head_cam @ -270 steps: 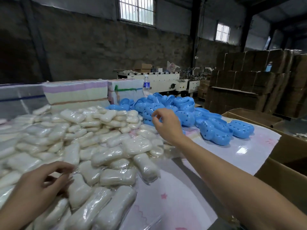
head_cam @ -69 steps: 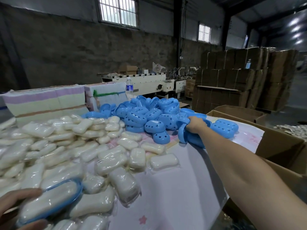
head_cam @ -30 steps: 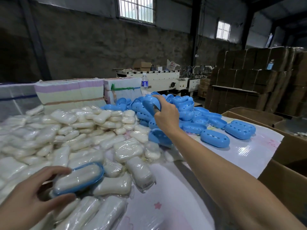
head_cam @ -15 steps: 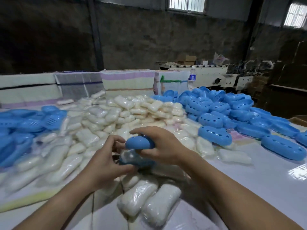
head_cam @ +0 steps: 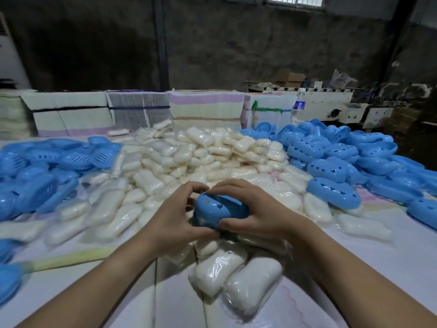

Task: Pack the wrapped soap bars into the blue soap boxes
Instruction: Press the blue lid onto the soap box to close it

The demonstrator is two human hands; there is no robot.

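Head view: both hands, left [head_cam: 173, 223] and right [head_cam: 259, 215], clasped around one blue soap box [head_cam: 218, 210] above wrapped soap bars [head_cam: 189, 159].

Both hands [head_cam: 220, 216] curl together, fingertips nearly touching.

The soap box [head_cam: 221, 210] I held was blue with dark perforations; the wrapped soap bars [head_cam: 201, 157] were cream-white.

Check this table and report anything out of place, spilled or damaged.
Nothing looks spilled or broken. One wrapped soap bar lies apart at the back, away from the soap heap. Both the left hand and right hand grip one blue soap box; whether it is fully shut cannot be told.
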